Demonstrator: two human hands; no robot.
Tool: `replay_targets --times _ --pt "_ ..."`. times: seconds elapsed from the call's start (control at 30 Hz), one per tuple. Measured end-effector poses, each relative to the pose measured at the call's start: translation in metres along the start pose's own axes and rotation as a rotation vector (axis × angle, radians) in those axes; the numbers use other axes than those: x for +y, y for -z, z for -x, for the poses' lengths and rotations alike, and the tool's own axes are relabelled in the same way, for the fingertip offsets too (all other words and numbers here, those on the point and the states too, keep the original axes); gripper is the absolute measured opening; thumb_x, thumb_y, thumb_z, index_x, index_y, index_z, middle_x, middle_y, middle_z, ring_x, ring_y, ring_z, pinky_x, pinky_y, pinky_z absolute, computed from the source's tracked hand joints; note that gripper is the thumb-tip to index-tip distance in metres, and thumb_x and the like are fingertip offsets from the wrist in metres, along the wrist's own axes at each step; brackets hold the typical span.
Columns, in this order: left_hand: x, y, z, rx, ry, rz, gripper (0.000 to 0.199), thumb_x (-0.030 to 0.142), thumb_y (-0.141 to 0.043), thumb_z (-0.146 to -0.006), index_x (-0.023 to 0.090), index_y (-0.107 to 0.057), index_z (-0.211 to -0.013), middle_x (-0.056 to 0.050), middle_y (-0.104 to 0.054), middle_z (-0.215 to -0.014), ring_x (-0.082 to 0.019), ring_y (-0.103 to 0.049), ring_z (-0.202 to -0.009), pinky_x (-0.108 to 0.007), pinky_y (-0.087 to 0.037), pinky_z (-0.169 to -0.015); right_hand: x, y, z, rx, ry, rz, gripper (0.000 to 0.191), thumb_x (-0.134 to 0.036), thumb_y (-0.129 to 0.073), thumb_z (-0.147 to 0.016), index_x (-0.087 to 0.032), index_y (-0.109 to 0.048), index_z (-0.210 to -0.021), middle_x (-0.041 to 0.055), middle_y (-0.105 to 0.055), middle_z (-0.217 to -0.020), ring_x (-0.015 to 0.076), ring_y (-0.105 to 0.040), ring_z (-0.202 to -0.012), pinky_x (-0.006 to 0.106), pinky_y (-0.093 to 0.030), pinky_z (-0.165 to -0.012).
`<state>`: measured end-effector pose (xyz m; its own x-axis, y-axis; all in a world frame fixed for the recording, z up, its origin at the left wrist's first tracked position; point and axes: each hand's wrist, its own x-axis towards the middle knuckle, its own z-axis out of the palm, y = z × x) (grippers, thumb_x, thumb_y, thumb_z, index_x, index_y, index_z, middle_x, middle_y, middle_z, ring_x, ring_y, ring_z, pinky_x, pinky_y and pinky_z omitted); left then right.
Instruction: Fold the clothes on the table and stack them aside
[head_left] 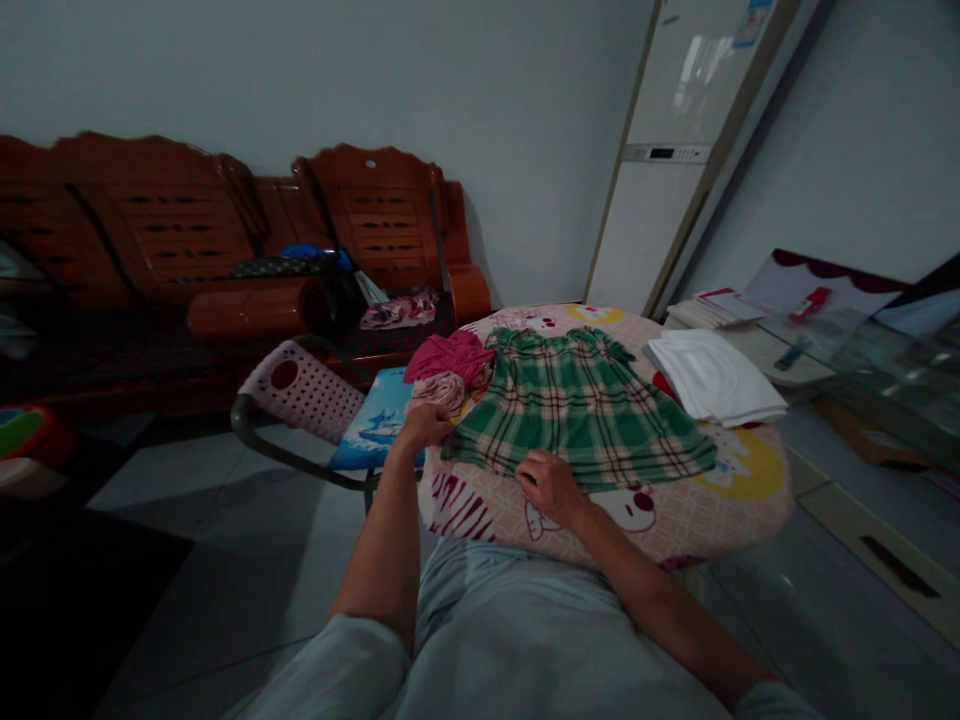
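A green plaid dress (pixel 577 400) lies spread flat, its gathered top edge facing away from me and its wide hem towards me. At the hem's left corner, my left hand (pixel 426 427) is closed, apparently pinching the cloth. My right hand (pixel 551 485) has curled fingers on the near hem, left of its middle, and seems to grip the edge. Beyond my left hand sit a crumpled magenta cloth (pixel 454 355) and a bunched pale pink cloth (pixel 439 392). Folded white cloth (pixel 712 375) lies to the right of the dress.
All this rests on a rounded table with a pink cartoon-print cover (pixel 720 510). A chair with a blue seat (pixel 379 415) stands against its left side. Behind are wooden armchairs (pixel 375 215) and a tall white air conditioner (pixel 664 190). A glass-topped surface (pixel 847 340) lies right.
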<state>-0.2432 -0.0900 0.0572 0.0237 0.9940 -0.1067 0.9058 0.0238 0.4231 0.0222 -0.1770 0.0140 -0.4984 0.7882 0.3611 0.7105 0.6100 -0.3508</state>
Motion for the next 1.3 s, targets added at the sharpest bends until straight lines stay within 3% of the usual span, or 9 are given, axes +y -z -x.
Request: replay_targets --times 0.23,0.43,0.57,0.63,0.87,1.07,1.3 --pt "0.004 0.000 0.001 0.026 0.046 -0.124 0.018 0.026 -0.058 -0.076 0.020 -0.075 -0.074 -0.002 -0.068 -0.059 -0.017 -0.066 -0.069 -0.019 -0.041 -0.056 -0.009 -0.002 -0.005 -0.065 0.025 0.086 0.021 -0.015 -0.055 -0.091 -0.019 -0.067 -0.074 0.0032 -0.060 -0.078 0.0168 -0.053 -0.080 0.027 -0.037 -0.072" --pt "0.010 0.005 0.008 0.043 0.068 -0.176 0.030 0.047 -0.061 -0.080 0.021 -0.074 -0.074 -0.005 -0.071 -0.067 -0.019 -0.067 -0.076 -0.022 -0.043 -0.062 -0.004 -0.008 -0.004 -0.099 -0.024 0.120 0.018 -0.016 -0.057 -0.090 -0.018 -0.068 -0.076 0.0041 -0.061 -0.079 0.0175 -0.054 -0.081 0.027 -0.038 -0.072" --pt "0.017 0.008 0.013 -0.117 0.042 -0.196 0.016 0.034 -0.067 -0.073 0.020 -0.073 -0.069 -0.004 -0.069 -0.061 -0.019 -0.067 -0.072 -0.023 -0.044 -0.064 -0.002 -0.008 -0.005 -0.086 -0.049 0.055 0.018 -0.015 -0.057 -0.090 -0.018 -0.069 -0.077 0.0036 -0.061 -0.078 0.0169 -0.055 -0.081 0.027 -0.038 -0.072" --pt "0.021 0.006 0.016 -0.138 0.026 -0.244 0.009 0.025 -0.067 -0.070 0.019 -0.074 -0.071 -0.006 -0.070 -0.064 -0.021 -0.068 -0.075 -0.024 -0.046 -0.067 -0.002 -0.007 -0.005 -0.082 -0.055 0.035 0.018 -0.015 -0.057 -0.090 -0.018 -0.070 -0.077 0.0037 -0.061 -0.078 0.0170 -0.055 -0.081 0.027 -0.038 -0.072" --pt "0.026 -0.005 0.020 -0.029 0.037 -0.323 0.020 0.018 -0.063 -0.067 0.015 -0.075 -0.083 -0.013 -0.074 -0.088 -0.025 -0.068 -0.087 -0.026 -0.048 -0.070 0.001 -0.013 -0.004 -0.035 -0.030 0.032 0.018 -0.017 -0.057 -0.090 -0.018 -0.069 -0.077 0.0036 -0.062 -0.078 0.0174 -0.056 -0.081 0.027 -0.039 -0.073" --pt "0.008 0.004 0.017 0.040 0.001 -0.161 0.017 0.014 -0.063 -0.065 0.018 -0.073 -0.077 -0.006 -0.074 -0.083 -0.019 -0.067 -0.079 -0.022 -0.046 -0.065 0.003 -0.016 -0.001 0.041 -0.014 -0.012 0.018 -0.015 -0.055 -0.091 -0.019 -0.068 -0.079 0.0043 -0.062 -0.080 0.0177 -0.055 -0.082 0.028 -0.040 -0.075" --pt "0.000 0.002 0.013 -0.031 0.043 -0.150 0.017 0.016 -0.063 -0.069 0.020 -0.073 -0.082 -0.002 -0.073 -0.075 -0.017 -0.067 -0.075 -0.021 -0.045 -0.063 0.001 -0.016 -0.001 -0.032 0.002 0.098 0.018 -0.018 -0.056 -0.091 -0.018 -0.067 -0.077 0.0056 -0.061 -0.082 0.0195 -0.054 -0.085 0.030 -0.039 -0.077"
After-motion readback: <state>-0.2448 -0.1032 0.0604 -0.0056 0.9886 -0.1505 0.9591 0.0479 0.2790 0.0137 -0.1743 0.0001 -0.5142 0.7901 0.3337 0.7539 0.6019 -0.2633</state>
